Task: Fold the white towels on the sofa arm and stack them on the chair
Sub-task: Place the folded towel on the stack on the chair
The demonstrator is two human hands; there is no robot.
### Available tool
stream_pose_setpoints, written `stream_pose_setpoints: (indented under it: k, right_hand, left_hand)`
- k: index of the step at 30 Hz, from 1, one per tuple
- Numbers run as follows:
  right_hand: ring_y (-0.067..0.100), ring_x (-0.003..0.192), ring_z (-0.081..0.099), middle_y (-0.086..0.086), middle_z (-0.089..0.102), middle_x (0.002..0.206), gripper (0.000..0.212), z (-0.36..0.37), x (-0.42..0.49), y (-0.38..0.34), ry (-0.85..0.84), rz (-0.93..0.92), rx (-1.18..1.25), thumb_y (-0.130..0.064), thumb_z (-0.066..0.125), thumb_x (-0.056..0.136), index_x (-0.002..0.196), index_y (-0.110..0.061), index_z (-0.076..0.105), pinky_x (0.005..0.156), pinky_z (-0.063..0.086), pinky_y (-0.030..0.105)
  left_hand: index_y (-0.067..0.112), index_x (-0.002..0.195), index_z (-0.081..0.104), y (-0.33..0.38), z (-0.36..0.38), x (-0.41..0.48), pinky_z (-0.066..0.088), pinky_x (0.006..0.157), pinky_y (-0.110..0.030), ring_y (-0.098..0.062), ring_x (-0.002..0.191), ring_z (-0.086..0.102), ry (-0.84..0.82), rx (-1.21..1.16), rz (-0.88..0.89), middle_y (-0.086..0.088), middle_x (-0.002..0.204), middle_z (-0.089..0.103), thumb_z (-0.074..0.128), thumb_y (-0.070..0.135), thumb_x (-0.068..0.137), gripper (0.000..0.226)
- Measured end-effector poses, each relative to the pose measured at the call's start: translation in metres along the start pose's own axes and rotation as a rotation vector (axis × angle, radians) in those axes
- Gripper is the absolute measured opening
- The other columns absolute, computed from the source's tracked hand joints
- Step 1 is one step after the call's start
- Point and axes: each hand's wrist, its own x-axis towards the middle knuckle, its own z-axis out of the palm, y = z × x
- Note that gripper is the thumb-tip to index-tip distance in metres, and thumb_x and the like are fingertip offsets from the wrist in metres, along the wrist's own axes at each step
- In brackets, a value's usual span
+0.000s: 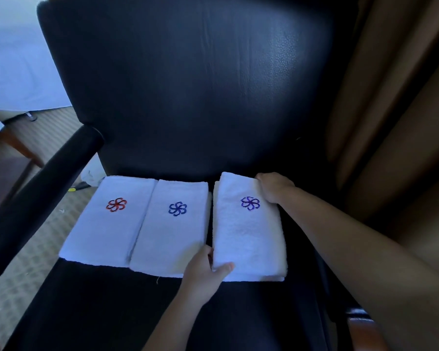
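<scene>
Three folded white towels lie side by side on the dark chair seat (117,307). The left towel (104,224) bears a red flower mark, the middle towel (170,231) a blue one, and the right towel (249,236) a purple one. My left hand (203,269) grips the right towel's near left corner, thumb on top. My right hand (273,186) holds its far right edge, fingers curled over it. The right towel sits slightly apart from the middle one.
The chair's black leather back (188,84) rises behind the towels. A black armrest (36,193) runs along the left. Brown curtains (390,110) hang at the right. Patterned carpet (23,262), a bed's white sheet (15,59) and a wooden furniture leg (13,143) are at the left.
</scene>
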Motion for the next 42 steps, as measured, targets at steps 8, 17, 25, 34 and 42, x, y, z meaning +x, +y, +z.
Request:
stream_pose_setpoints:
  k: [8,17,25,34,42]
  right_hand:
    - [0.035,0.123,0.047,0.018,0.049,0.133,0.04,0.006,-0.021,-0.015,0.017,0.037,-0.022,-0.006,0.036,0.093,0.132,-0.008,0.043,0.1,0.043,0.041]
    - [0.032,0.117,0.054,0.012,0.056,0.128,0.034,0.006,-0.029,-0.009,-0.11,-0.004,-0.077,-0.013,0.042,0.089,0.122,-0.016,0.046,0.096,0.047,0.042]
    - [0.032,0.112,0.055,0.012,0.057,0.121,0.037,0.022,-0.11,-0.018,-0.173,-0.035,-0.152,-0.011,0.045,0.089,0.125,-0.014,0.042,0.091,0.048,0.042]
    - [0.03,0.106,0.057,0.011,0.059,0.115,0.033,0.05,-0.223,-0.021,-0.131,-0.104,-0.416,-0.013,0.051,0.088,0.121,-0.015,0.047,0.076,0.036,0.032]
    - [0.029,0.104,0.059,0.009,0.06,0.12,0.034,0.031,-0.216,-0.044,-0.059,-0.011,-0.287,-0.004,0.043,0.093,0.123,-0.015,0.055,0.073,0.045,0.033]
  left_hand:
    - [0.019,0.111,0.052,-0.005,0.014,-0.019,0.038,0.063,-0.013,-0.001,0.091,0.054,0.078,-0.127,-0.044,0.006,0.112,0.055,0.07,0.04,0.084,0.038]
    - [0.016,0.096,0.058,-0.024,0.021,-0.029,0.039,0.058,-0.014,-0.003,0.073,0.053,0.054,-0.207,-0.103,0.011,0.091,0.057,0.068,0.032,0.085,0.022]
    - [0.019,0.089,0.06,-0.056,0.007,-0.101,0.039,0.055,-0.012,-0.004,0.065,0.053,-0.037,-0.185,-0.18,0.009,0.081,0.059,0.07,0.033,0.082,0.018]
    - [0.013,0.098,0.063,-0.09,0.012,-0.194,0.047,0.07,-0.02,-0.015,0.086,0.066,-0.101,-0.134,-0.235,0.0,0.098,0.07,0.073,0.034,0.075,0.033]
    - [0.021,0.115,0.06,-0.111,-0.029,-0.187,0.051,0.076,-0.015,-0.005,0.092,0.066,-0.353,-0.028,-0.14,0.008,0.108,0.068,0.07,0.013,0.083,0.034]
